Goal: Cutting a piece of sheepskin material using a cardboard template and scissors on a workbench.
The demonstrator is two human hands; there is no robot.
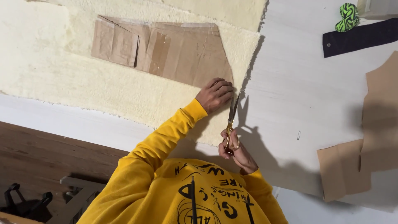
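Note:
A brown cardboard pattern piece (182, 54) lies flat on a cream fleece fabric (83, 79) spread over a white table (298, 95). My left hand (215, 94) presses down on the pattern's lower right corner. My right hand (233, 147) grips gold-handled scissors (231, 120). Their blades are slightly apart and point away from me at the fabric's edge, right beside my left fingers. Both arms are in yellow sleeves.
More brown pattern pieces (365, 145) lie on the table's right side. A dark strip of cloth (360, 37) and a green-and-black patterned object (347, 16) sit at the far right. A small metal clip (298, 135) lies on the tabletop. Wooden floor (45, 157) shows at lower left.

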